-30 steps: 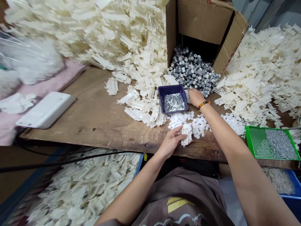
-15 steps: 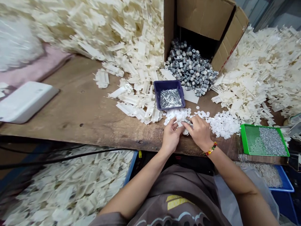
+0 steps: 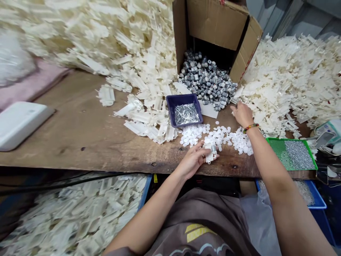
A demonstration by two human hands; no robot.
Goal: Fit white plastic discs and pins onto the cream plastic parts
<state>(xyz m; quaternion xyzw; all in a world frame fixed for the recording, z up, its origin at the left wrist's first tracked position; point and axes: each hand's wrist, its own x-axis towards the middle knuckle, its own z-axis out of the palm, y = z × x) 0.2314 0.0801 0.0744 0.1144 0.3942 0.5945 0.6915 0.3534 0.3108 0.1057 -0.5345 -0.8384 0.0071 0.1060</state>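
My left hand [image 3: 193, 160] is closed on a white plastic housing [image 3: 209, 155], held over the front edge of the table. A small silvery motor [image 3: 214, 149] sits in that housing. My right hand [image 3: 243, 113] reaches out to the left edge of the right-hand pile of white plastic parts [image 3: 277, 92]. Its thumb and fingers look apart, with nothing visible in them. Close by on its left lies a heap of small motors [image 3: 210, 80], spilling from a cardboard box [image 3: 217, 25]. White discs [image 3: 220, 135] are scattered between my hands.
A purple tray [image 3: 170, 110] of metal pins stands behind the discs. At the right is a green tray [image 3: 278, 153] with small metal pieces. More white parts [image 3: 128, 46] are heaped at the back left. A white plastic case [image 3: 23, 122] lies far left.
My right hand has left the housing and moved right and away from me to the pile's edge. My left hand keeps the housing, now more exposed with its motor. The view has shifted slightly.
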